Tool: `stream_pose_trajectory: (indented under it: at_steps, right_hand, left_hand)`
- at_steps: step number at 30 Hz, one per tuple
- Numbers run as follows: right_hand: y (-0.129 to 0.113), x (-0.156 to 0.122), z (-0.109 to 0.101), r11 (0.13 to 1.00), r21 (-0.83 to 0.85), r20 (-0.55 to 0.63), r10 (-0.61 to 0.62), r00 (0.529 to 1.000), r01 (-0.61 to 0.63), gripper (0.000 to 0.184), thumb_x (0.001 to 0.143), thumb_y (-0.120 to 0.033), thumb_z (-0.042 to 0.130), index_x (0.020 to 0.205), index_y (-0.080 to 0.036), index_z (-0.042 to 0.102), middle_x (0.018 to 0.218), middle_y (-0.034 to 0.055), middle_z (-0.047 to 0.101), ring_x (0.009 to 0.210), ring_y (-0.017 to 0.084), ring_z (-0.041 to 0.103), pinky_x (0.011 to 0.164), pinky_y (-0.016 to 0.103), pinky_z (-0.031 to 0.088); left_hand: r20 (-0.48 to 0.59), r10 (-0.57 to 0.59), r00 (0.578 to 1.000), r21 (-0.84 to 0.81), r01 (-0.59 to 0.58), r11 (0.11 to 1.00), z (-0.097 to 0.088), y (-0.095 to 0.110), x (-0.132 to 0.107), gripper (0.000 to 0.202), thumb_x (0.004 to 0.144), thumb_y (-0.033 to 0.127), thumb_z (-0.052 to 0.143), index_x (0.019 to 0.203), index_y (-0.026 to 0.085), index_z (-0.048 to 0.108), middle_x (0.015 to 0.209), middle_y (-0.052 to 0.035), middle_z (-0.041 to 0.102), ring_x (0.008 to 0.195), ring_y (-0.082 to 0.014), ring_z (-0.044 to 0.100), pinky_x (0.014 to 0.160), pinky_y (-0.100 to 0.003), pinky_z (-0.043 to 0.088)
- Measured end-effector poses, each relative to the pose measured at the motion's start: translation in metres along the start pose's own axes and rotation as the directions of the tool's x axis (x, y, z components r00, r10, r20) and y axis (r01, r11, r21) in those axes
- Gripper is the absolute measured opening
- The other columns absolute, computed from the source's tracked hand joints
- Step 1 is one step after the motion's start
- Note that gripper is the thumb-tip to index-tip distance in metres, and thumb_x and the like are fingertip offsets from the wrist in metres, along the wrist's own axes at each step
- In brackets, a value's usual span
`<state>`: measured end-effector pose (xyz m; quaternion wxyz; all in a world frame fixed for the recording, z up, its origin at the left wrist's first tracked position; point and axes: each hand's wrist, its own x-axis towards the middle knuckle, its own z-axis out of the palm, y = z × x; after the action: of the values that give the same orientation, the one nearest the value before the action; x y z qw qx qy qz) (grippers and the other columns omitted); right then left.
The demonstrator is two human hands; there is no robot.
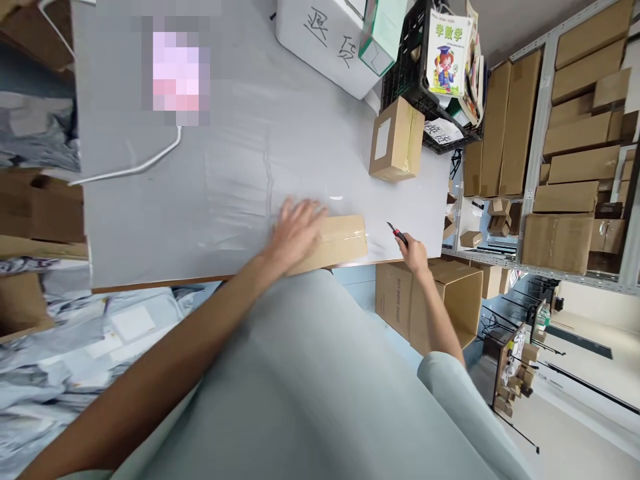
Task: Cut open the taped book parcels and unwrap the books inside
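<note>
A flat, long cardboard box (pixel 344 239) with clear tape lies at the near edge of the grey table (pixel 225 167). Across its left part rests my left hand (pixel 299 228), palm down with fingers spread, slightly blurred and hiding that end. My right hand (pixel 414 253) is closed around a red and black utility knife (pixel 399 235). The knife's blade is out and points up and left, a little to the right of the box and apart from it.
A taped carton (pixel 397 140) stands farther back, beside a black crate (pixel 407 63) of books and a white bin (pixel 320 47) with handwriting. An open carton (pixel 430 300) sits below the table. Left lie many plastic parcels (pixel 125 333); shelves of boxes (pixel 575 153) stand right.
</note>
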<state>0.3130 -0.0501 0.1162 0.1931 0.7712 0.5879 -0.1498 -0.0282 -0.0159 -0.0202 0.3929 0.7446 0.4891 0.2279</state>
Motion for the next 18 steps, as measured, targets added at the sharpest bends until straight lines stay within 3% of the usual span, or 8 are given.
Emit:
stream_pose_trajectory:
  at_steps: [2, 4, 8, 12, 15, 18]
  right_hand:
    - [-0.013, -0.017, 0.031, 0.943, 0.328, -0.105, 0.093, 0.99, -0.054, 0.049, 0.117, -0.056, 0.039, 0.118, -0.021, 0.072, 0.087, 0.0055, 0.079, 0.079, 0.021, 0.072, 0.075, 0.027, 0.046]
    - [-0.031, -0.035, 0.06, 0.812, 0.581, -0.17, 0.185, 0.968, -0.053, 0.059, 0.112, -0.066, 0.037, 0.109, -0.019, 0.071, 0.077, 0.0022, 0.073, 0.07, 0.018, 0.068, 0.074, 0.027, 0.05]
    - [-0.059, -0.064, 0.095, 0.555, 0.831, -0.171, 0.325, 0.93, -0.041, 0.063, 0.103, -0.076, 0.046, 0.096, -0.018, 0.069, 0.068, -0.0019, 0.064, 0.063, 0.016, 0.061, 0.069, 0.027, 0.052]
    - [-0.069, -0.085, 0.09, 0.37, 0.929, -0.149, 0.434, 0.889, -0.025, 0.065, 0.1, -0.075, 0.056, 0.112, -0.013, 0.072, 0.073, -0.0008, 0.066, 0.063, 0.017, 0.064, 0.067, 0.029, 0.053]
    - [-0.075, -0.096, 0.072, 0.365, 0.931, -0.199, 0.469, 0.861, 0.016, 0.066, 0.103, -0.072, 0.054, 0.121, -0.012, 0.072, 0.074, -0.0002, 0.066, 0.066, 0.017, 0.065, 0.069, 0.029, 0.054]
    - [-0.088, -0.1, 0.055, 0.407, 0.913, -0.23, 0.448, 0.864, 0.032, 0.063, 0.106, -0.07, 0.048, 0.125, -0.014, 0.069, 0.078, 0.0015, 0.067, 0.071, 0.019, 0.068, 0.073, 0.031, 0.057]
  left_hand:
    - [0.12, 0.067, 0.991, 0.089, -0.078, 0.993, 0.013, 0.03, 0.007, 0.095, 0.087, 0.042, 0.073, 0.172, 0.012, 0.045, 0.181, -0.0229, 0.037, 0.169, -0.0413, 0.033, 0.142, -0.059, 0.01]
    - [0.245, 0.081, 0.966, 0.159, -0.122, 0.98, 0.029, 0.055, 0.014, 0.12, 0.076, 0.047, 0.085, 0.175, 0.003, 0.034, 0.183, -0.0299, 0.027, 0.171, -0.0472, 0.025, 0.141, -0.061, 0.011]
    - [0.268, 0.09, 0.959, 0.271, -0.165, 0.948, 0.046, 0.083, 0.024, 0.127, 0.067, 0.034, 0.093, 0.172, -0.004, 0.033, 0.176, -0.0371, 0.034, 0.165, -0.0517, 0.034, 0.139, -0.062, 0.016]
    - [0.164, 0.187, 0.968, 0.164, -0.214, 0.963, 0.033, 0.085, 0.023, 0.13, 0.063, 0.034, 0.095, 0.173, 0.001, 0.034, 0.168, -0.0353, 0.045, 0.158, -0.0517, 0.042, 0.137, -0.064, 0.024]
    - [0.043, 0.289, 0.956, 0.0, -0.289, 0.957, 0.019, 0.071, 0.013, 0.141, 0.066, 0.04, 0.095, 0.179, 0.012, 0.015, 0.174, -0.0304, 0.037, 0.163, -0.0499, 0.036, 0.136, -0.065, 0.028]
    - [0.007, 0.32, 0.947, -0.085, -0.319, 0.944, 0.013, 0.043, -0.003, 0.147, 0.07, 0.042, 0.096, 0.18, 0.022, 0.0, 0.18, -0.0288, 0.025, 0.165, -0.0499, 0.035, 0.13, -0.064, 0.04]
